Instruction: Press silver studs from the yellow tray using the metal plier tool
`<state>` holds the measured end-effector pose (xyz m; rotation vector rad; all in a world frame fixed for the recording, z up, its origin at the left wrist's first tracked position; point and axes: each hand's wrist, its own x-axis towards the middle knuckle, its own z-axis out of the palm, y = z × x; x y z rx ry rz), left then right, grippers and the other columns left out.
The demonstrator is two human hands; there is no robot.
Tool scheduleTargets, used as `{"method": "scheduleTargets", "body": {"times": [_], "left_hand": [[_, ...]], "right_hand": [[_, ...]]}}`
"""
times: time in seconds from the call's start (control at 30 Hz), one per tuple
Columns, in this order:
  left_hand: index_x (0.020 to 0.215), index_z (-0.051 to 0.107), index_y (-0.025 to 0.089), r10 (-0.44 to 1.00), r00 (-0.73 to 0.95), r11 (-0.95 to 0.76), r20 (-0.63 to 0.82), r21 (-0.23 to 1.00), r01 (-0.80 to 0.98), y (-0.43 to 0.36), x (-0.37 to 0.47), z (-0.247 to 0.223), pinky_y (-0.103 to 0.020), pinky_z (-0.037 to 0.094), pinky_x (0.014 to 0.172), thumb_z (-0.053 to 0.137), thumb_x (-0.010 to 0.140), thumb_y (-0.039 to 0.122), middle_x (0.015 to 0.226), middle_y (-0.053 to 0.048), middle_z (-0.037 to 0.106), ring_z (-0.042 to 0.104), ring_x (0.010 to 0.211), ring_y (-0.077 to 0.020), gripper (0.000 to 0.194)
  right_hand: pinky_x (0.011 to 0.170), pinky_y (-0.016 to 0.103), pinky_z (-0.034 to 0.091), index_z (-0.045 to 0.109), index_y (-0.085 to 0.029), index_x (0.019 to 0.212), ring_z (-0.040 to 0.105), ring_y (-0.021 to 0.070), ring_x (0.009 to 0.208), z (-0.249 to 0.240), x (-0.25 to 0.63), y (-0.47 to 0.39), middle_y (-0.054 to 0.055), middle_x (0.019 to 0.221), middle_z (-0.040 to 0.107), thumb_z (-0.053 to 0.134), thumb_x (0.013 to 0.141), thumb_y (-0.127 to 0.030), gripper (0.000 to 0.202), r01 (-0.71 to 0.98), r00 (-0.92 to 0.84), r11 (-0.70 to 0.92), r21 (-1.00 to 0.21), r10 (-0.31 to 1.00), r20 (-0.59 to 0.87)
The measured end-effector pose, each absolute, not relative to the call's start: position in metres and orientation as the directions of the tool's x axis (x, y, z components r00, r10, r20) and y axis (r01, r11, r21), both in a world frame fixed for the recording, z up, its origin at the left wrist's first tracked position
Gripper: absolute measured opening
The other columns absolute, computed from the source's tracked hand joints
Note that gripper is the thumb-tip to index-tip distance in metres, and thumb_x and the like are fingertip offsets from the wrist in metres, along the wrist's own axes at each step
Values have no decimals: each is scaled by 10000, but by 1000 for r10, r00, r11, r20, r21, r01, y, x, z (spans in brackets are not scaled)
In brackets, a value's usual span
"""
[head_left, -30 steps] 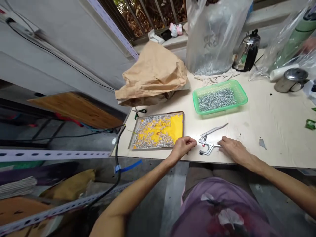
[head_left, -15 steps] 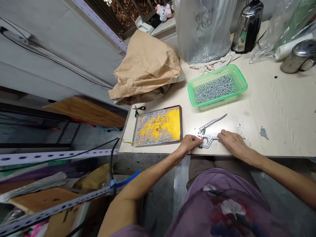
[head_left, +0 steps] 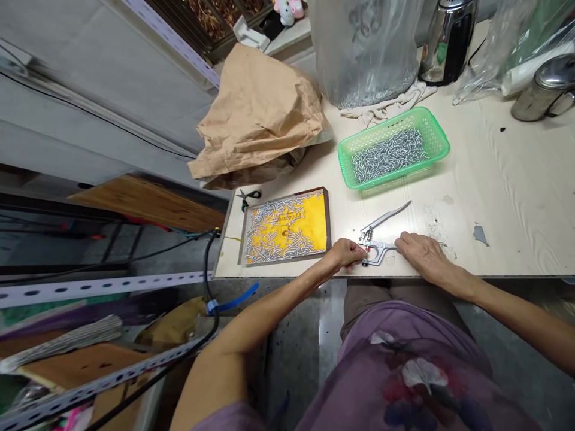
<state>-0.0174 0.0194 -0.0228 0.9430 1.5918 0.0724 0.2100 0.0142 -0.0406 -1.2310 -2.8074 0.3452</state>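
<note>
A pair of silver hand pliers [head_left: 381, 252] with spread handles lies on the table near its front edge. My right hand [head_left: 420, 254] has its fingers closed on the end of the lower handle. At the tool's jaw end, beside a small red spot, my left hand [head_left: 348, 253] is pinched; what it holds is too small to make out. Left of it lies a shallow tray [head_left: 328, 218] with a yellow bottom and many small metal pins. Behind the pliers a green basket [head_left: 442, 149] holds a heap of similar pins.
Brown paper [head_left: 260, 114] lies crumpled at the back left, with green-handled scissors [head_left: 251, 194] near the tray. Along the back stand a large plastic bag [head_left: 363, 48], a kettle [head_left: 449, 42] and a metal pot [head_left: 550, 90].
The view has shifted slightly, so the tabletop things sit a little higher in the picture. Both hands keep nearly the same places at the pliers.
</note>
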Motion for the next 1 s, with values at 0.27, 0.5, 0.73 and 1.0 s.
{"method": "scheduleTargets", "body": {"times": [0.27,0.5,0.73,1.0], "left_hand": [[613,636,110,591,60,656,-805,522,545,17,-19,-24,-160,314,378,739,718,303,411,74,470,382,345,-32,243],[619,624,112,583,69,666,-810,524,531,16,-19,-22,-163,319,380,748,717,309,400,86,447,385,341,-33,253],[630,628,115,578,50,654,-815,499,568,15,-19,-23,-179,353,410,721,755,337,432,76,472,390,347,-37,271],[967,674,153,963,197,-102,-182,431,897,3,-4,-16,-316,506,806,672,841,312,976,-86,679,622,928,-212,202]], "right_hand": [[916,478,386,430,-168,1375,431,386,1238,-38,225,46,223,1441,427,629,811,-583,727,716,-666,657,-237,744,51],[990,515,333,442,-142,1374,435,380,1231,-47,222,70,207,1338,523,666,722,-656,859,676,-713,696,-240,701,27],[960,504,307,574,-149,1217,511,333,1036,-43,218,72,160,1122,612,671,722,-642,705,680,-718,704,-207,696,11],[840,410,331,636,-120,1078,519,312,978,-32,212,63,163,1055,627,758,741,-472,502,718,-692,678,-154,720,-53]]}}
